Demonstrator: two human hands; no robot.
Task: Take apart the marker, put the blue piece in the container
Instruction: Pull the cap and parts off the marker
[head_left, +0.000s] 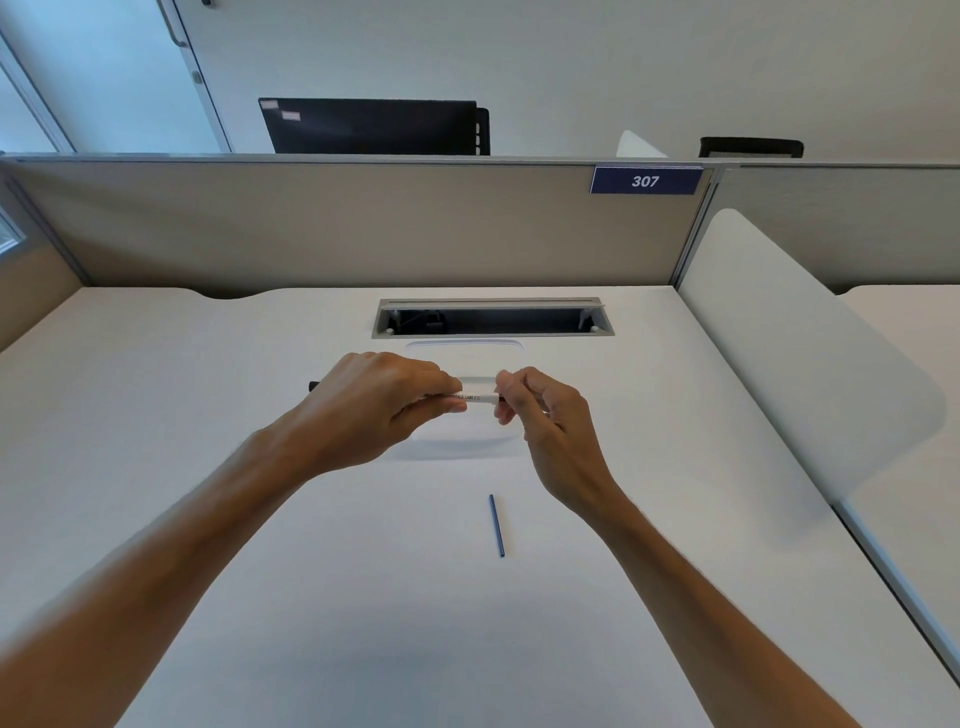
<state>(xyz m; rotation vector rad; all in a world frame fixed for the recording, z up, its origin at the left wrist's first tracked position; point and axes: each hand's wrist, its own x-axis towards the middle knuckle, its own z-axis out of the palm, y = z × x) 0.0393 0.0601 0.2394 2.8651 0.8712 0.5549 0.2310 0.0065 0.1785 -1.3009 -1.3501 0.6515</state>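
Now my left hand (376, 402) grips the marker (475, 397); my right hand (540, 410) pinches its end; the blue piece (496, 525) lies at 6 o'clock on the table (208, 415).

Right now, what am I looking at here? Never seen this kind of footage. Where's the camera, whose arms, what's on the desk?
There is no robot here. It is one picture from a wide-angle camera worn on a person's head, looking forward and down, so the two bare arms coming in from the bottom are the wearer's own.

The left hand grips a white marker across its barrel; a dark end pokes out past the knuckles. The right hand pinches the marker's other end with its fingers.

Behind and under the hands sits a clear plastic container on the white desk. Nearer the wearer, a thin blue stick lies loose on the desk, not yet in the container.

Further back are a cable slot in the desk and a divider with a sign reading 307.
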